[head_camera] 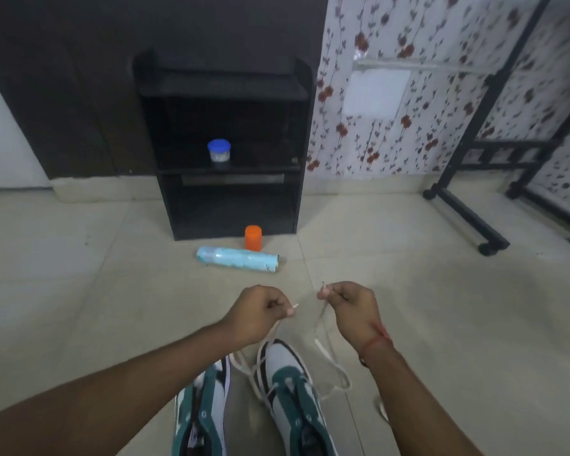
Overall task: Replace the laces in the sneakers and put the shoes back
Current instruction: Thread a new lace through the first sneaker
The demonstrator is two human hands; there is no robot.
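Two green-and-white sneakers lie side by side on bare floor, both hands above pinching white lace ends, the spray can well beyond.

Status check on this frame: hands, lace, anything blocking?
Left hand and right hand each pinch an end of the white lace. Lace trails to right sneaker. Nothing in the way.

One head-worn view — looking forward and down, close over the floor.

Left hand, right hand each pinch white lace end above right sneaker.
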